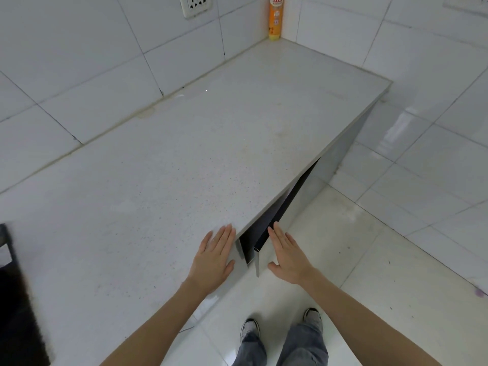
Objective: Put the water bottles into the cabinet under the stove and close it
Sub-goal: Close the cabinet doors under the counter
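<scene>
Both doors ajar, and no water bottles in view anywhere. My read is they're inside the cabinet already, but the dark gap point(250, 233) between the doors shows nothing of them.

Left hand point(215, 256) is flat, fingers straight and together, gripping nothing. It sits at the front lip of the white speckled stone countertop point(184, 167), thumb beside the narrow grey left cabinet door point(240, 253). Can't tell if the palm is actually on that door or just above it.

Right hand point(286, 256) is also flat w/ fingers straight, nothing held, palm against the outer face of the grey right cabinet door point(293, 210), near its free edge.

Key relation: the right door stands out further than the left. Its top edge runs away from the person along the counter front, w/ the dark wedge widest near the hands. So the closing push prob goes inward, toward the counter, from both sides. Each hand has its own door, and the right has more swing to cover.

Tall orange spray can point(274, 19) stands in the far tiled corner, well apart and irrelevant.
</scene>
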